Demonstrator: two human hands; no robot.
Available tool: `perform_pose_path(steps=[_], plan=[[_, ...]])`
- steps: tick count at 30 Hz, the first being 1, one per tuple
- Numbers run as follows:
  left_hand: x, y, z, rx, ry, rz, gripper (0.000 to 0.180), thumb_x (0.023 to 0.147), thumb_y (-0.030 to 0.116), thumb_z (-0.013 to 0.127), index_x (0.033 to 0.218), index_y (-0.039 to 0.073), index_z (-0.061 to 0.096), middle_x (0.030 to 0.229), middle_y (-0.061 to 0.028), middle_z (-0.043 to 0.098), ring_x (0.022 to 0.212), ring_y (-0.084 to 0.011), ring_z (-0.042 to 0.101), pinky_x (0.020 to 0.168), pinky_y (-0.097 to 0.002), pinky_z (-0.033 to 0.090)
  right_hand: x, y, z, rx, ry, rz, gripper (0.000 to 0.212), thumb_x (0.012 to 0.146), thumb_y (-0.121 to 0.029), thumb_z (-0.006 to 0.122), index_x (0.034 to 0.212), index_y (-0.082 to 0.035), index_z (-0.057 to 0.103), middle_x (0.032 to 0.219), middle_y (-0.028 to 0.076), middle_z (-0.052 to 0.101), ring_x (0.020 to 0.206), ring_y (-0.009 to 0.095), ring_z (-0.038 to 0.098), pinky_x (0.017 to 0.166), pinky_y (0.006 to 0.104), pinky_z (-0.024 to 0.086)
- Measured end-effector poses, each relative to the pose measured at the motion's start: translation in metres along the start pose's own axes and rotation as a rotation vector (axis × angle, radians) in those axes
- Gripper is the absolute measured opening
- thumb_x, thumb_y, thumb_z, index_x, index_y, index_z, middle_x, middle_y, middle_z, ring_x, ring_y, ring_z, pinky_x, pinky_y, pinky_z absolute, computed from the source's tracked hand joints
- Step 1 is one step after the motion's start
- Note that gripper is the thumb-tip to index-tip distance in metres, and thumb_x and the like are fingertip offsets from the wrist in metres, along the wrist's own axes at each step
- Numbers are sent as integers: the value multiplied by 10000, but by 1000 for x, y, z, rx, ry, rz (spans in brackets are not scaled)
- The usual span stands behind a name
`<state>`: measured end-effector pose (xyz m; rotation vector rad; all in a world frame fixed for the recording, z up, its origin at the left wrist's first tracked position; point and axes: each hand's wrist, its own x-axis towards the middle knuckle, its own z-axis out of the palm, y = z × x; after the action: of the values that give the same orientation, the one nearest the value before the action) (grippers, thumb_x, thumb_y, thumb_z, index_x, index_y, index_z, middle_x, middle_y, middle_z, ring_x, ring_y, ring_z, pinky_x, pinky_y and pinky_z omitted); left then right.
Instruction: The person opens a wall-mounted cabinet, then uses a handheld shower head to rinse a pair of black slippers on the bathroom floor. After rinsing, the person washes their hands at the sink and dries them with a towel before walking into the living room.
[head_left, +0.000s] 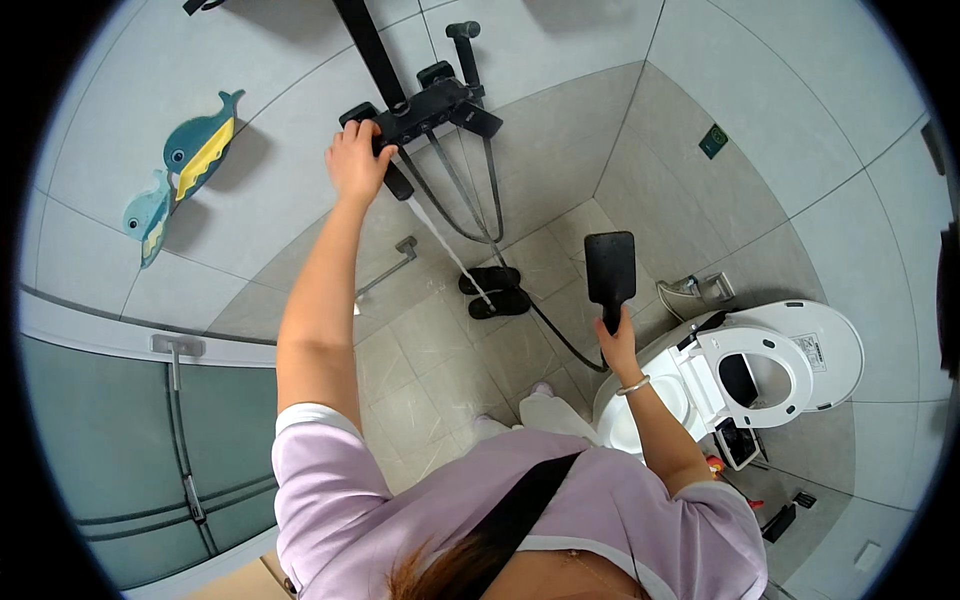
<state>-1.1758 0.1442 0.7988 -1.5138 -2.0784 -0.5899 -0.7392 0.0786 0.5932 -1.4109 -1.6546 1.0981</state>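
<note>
Both your hands are on the shower gear.
Your left hand's (357,160) fingers curl round the black mixer's (430,108) left end; your right hand (618,345) grips the shower head (610,265) beside the toilet (680,393).

Left fingers (366,131) grasp the mixer (430,108), its water (440,238) seemingly striking slippers (505,303); right fingers (626,319) hold a showerhead (610,262).
</note>
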Motion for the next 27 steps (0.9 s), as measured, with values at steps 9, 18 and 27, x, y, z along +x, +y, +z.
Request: perform_pose_path(steps=[9,18,27], plan=[[-3,5,-11,127,-84,41,300,621,231,700,835,136,512,794,-16,526,818,-208,525,704,-365,351,-17,-5,-21,5,-96,-23,519,749,-220,594,1111,100,404,928,252,543,845,354,547,737,345,423],[-8,14,-17,212,-76,2,401,617,203,700,944,119,484,856,-42,546,873,-214,523,796,-410,344,-69,18,-32,-35,-37,-77,530,755,-192,598,1135,110,384,923,185,546,840,218,530,747,292,415],[-13,127,64,-833,-453,-681,389,685,354,675,907,64,540,960,-55,553,900,-207,515,812,-300,383,-91,41,-38,-18,-30,35,475,749,-201,599,1090,76,419,920,193,529,851,243,506,740,315,403]])
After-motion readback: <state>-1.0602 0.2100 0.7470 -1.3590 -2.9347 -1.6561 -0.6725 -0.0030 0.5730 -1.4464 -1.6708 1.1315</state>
